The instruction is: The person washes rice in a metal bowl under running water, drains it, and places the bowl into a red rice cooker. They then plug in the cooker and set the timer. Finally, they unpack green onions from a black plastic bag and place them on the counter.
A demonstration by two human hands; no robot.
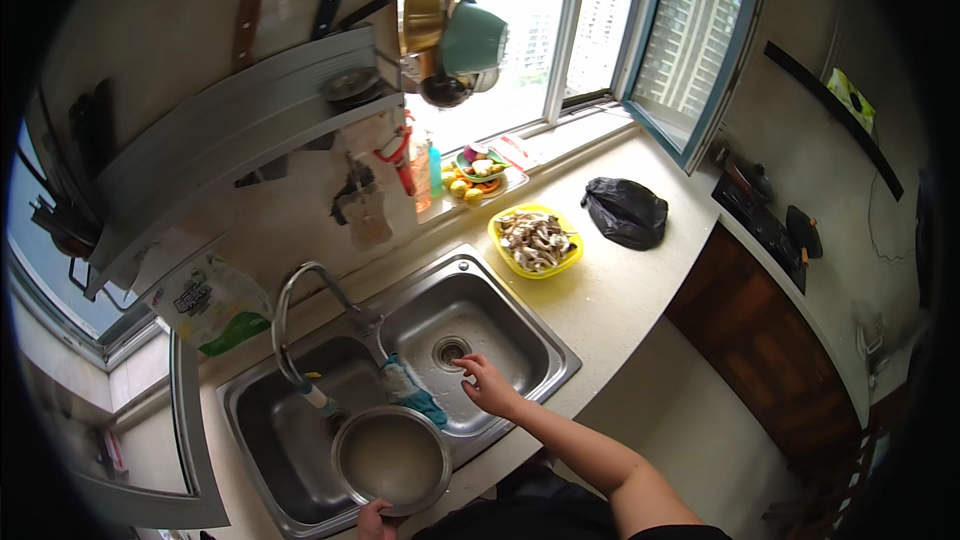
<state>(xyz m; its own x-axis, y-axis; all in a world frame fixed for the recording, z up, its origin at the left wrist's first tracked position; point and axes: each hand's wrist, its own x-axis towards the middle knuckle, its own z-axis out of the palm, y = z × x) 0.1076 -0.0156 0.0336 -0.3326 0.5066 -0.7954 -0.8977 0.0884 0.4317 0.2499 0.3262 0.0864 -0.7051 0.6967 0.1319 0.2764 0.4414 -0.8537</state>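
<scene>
My left hand (pixel 376 520) grips the near rim of a round metal bowl (pixel 391 461), its thumb over the edge. Cloudy, pale liquid fills part of the bowl, which sits over the near right side of the left sink basin (pixel 274 420). Above the right basin (pixel 487 315), near its drain (pixel 452 352), my right hand (pixel 487 386) has its fingers apart and holds nothing. A blue and white cloth (pixel 411 390) drapes over the divider between the basins. The curved faucet (pixel 281 315) points down into the left basin, behind the bowl.
On the counter right of the sink stand a yellow basket (pixel 514 266) of torn mushrooms (pixel 536 240) and a black plastic bag (pixel 626 214). Bottles (pixel 421 176) and a tray of produce (pixel 476 176) line the windowsill. Utensils and pans hang above. A stove (pixel 757 225) is farther right.
</scene>
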